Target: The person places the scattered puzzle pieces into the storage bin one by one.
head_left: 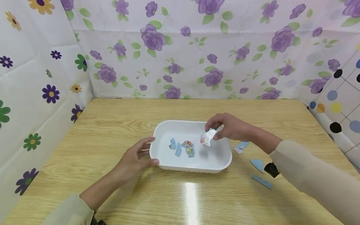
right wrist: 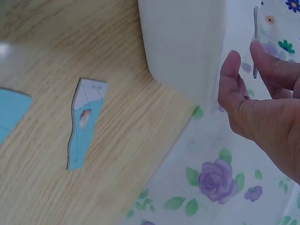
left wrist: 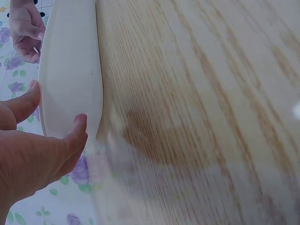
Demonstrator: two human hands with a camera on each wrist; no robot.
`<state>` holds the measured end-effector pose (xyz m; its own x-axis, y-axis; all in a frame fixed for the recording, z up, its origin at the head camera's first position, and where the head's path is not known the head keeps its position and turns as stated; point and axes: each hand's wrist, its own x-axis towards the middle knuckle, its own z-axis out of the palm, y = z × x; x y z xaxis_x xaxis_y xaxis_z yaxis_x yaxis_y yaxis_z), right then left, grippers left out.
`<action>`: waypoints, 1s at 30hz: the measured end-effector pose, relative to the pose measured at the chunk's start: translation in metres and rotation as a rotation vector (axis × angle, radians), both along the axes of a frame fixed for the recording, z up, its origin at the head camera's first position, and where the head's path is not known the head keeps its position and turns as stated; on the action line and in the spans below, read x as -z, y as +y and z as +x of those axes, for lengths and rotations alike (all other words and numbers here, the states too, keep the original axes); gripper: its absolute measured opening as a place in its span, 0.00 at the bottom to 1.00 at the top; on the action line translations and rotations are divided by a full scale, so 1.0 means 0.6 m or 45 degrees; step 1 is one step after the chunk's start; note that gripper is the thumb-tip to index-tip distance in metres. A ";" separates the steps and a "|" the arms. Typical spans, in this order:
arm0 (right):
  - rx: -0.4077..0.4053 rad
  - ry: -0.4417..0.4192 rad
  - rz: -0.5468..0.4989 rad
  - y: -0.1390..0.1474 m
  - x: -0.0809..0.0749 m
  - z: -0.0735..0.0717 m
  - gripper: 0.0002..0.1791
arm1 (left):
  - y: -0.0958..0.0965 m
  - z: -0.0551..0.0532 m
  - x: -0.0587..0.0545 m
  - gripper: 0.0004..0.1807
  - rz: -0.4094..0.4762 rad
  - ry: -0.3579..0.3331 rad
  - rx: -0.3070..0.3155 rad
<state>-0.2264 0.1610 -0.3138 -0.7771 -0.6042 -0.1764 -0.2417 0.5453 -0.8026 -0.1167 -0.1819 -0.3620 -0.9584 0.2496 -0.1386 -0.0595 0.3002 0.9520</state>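
Note:
A white plastic basin (head_left: 168,162) stands on the wooden table. My left hand (head_left: 133,161) holds its left end, thumb and fingers spread along the rim; the left wrist view shows that hand (left wrist: 42,150) against the basin's outer wall. Above the basin's right part, my right hand (head_left: 229,126) pinches a glossy, irregular puzzle piece (head_left: 208,137) between thumb and fingers. Seen edge-on in the right wrist view, the puzzle piece (right wrist: 256,28) is thin and flat. Inside the basin lie a multicoloured piece (head_left: 189,148) and two small blue pieces, one being a narrow strip (head_left: 178,150).
Right of the basin lie more flat pieces: a blue and white one (head_left: 241,147), a blue triangular one (head_left: 257,165) and a long blue strip (head_left: 262,182). A black object (head_left: 272,170) shows beside the right sleeve. Flowered sheeting (head_left: 185,62) rises behind the table.

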 end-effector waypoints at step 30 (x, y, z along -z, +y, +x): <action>0.047 0.247 0.035 -0.001 -0.001 0.011 0.21 | 0.002 0.000 -0.005 0.42 -0.046 0.005 -0.011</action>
<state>-0.2200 0.1603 -0.3133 -0.8198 -0.5714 -0.0369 -0.3699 0.5776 -0.7277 -0.1166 -0.1809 -0.3588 -0.9611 0.2359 -0.1434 -0.0585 0.3336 0.9409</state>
